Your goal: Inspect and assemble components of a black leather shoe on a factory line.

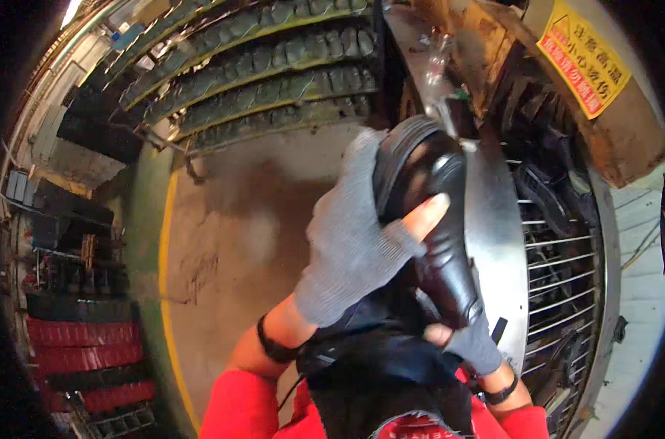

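A shiny black leather shoe (446, 252) is held up in front of my body, standing lengthwise in view with one end up and the other down by my right hand. My left hand (358, 227), in a grey knit glove with the thumb bare, grips its upper part from the left. The thumb lies across the leather, while the other fingers are hidden behind the shoe. Lower right, my right hand (473, 345) is in a similar glove and closed at the shoe's lower end. Most of its fingers are hidden.
A tiered rack (274, 73) with rows of dark, shoe-like shapes stands ahead. Along the right runs a metal ledge (499, 227) beside a barred rack (559, 293) holding dark shoes. A warning label (585, 58) is on the machine housing. Red and black stacked items (83, 344) sit lower left.
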A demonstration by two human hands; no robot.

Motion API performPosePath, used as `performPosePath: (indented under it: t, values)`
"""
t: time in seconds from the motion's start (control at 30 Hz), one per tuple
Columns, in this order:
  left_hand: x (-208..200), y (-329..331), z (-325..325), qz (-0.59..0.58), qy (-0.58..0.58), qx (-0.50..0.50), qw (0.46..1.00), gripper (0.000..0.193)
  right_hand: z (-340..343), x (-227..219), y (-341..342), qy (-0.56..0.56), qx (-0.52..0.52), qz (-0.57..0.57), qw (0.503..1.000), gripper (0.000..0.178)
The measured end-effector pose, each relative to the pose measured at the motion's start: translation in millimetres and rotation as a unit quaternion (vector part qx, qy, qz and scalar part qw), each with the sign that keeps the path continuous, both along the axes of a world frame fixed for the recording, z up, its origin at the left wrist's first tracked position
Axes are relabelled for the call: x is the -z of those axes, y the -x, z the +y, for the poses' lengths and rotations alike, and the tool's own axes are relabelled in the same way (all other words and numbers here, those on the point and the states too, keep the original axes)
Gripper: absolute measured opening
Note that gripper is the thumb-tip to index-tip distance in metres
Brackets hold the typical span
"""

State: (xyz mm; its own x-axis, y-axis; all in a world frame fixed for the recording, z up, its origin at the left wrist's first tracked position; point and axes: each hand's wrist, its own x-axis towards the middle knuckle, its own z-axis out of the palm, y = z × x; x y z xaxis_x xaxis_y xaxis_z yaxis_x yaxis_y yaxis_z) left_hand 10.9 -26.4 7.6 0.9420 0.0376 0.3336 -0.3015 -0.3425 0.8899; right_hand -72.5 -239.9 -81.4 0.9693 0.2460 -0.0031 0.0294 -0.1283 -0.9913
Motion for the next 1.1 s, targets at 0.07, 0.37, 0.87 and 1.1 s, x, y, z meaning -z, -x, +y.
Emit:
performPosePath:
  t: [0.07, 0.37, 0.87, 1.1]
  values:
    - [16, 1, 0, 0.018, -0.004, -0.035, 0.999, 0.095, -2, -13, -1, -0.095, 0.012, 0.122, 0.988, 0.131]
    - [74, 67, -12, 0.098, -0.071, 0.091, 0.988, 0.115, -81, 14, 0, -0.253, -0.001, 0.293, 0.922, 0.1]
    - [32, 13, 33, 0.194, -0.045, 0.227, 0.953, 0.1, -55, 67, 3, 0.043, -0.092, -0.013, 0.995, 0.137]
    - [111, 27, 80, -0.223, -0.385, 0.288, 0.848, 0.041, 22, 40, -82, -0.086, -0.029, 0.029, 0.995, 0.062]
